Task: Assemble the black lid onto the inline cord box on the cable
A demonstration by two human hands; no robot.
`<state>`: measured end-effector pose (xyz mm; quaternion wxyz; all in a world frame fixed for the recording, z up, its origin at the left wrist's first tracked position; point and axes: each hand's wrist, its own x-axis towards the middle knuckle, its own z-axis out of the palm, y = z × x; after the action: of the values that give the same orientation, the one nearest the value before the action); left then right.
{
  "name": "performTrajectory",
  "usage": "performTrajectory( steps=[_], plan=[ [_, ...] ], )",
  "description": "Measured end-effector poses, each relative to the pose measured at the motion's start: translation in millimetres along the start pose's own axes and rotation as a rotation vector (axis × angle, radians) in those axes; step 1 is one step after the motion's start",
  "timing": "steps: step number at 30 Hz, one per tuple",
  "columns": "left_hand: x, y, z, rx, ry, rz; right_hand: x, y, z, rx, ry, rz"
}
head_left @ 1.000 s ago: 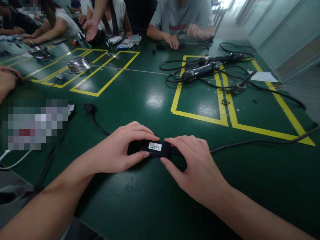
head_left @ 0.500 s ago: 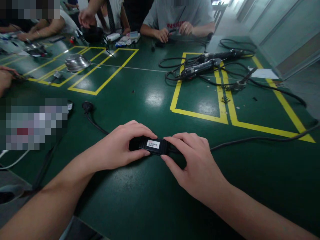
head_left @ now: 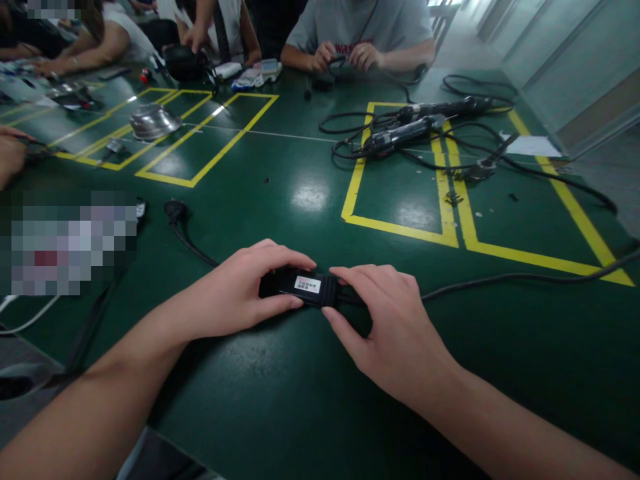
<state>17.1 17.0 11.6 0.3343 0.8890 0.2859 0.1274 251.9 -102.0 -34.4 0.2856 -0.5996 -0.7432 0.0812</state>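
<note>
A metal bowl sits left of black tools.

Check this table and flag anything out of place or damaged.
Small dark pieces lie loose along the yellow tape toward the right, as if spilled or dropped. Just beyond, black cords sprawl untidily about two black tools. The labelled black box shows no visible damage.

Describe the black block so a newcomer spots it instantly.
Find the green table, then look between left hand and right hand. The black block there joins a dark cable; unlike the black plug, it bears a white label.
</note>
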Motion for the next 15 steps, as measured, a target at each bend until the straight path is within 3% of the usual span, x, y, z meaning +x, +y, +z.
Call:
performTrajectory(
  steps=[5,11,15],
  plan=[
    [1.1,-0.1,4.5,-0.032,0.068,-0.057,0.7,1.6,2.2,0.028,0.023,0.022],
    [7.6,-11.6,7.7,0.236,0.222,-0.114,0.5,1.2,2.2,0.033,0.068,0.017],
    [6.0,-14.0,4.8,0.315,0.226,-0.022,1.0,2.5,0.9,0.047,0.043,-0.02]
  ],
)
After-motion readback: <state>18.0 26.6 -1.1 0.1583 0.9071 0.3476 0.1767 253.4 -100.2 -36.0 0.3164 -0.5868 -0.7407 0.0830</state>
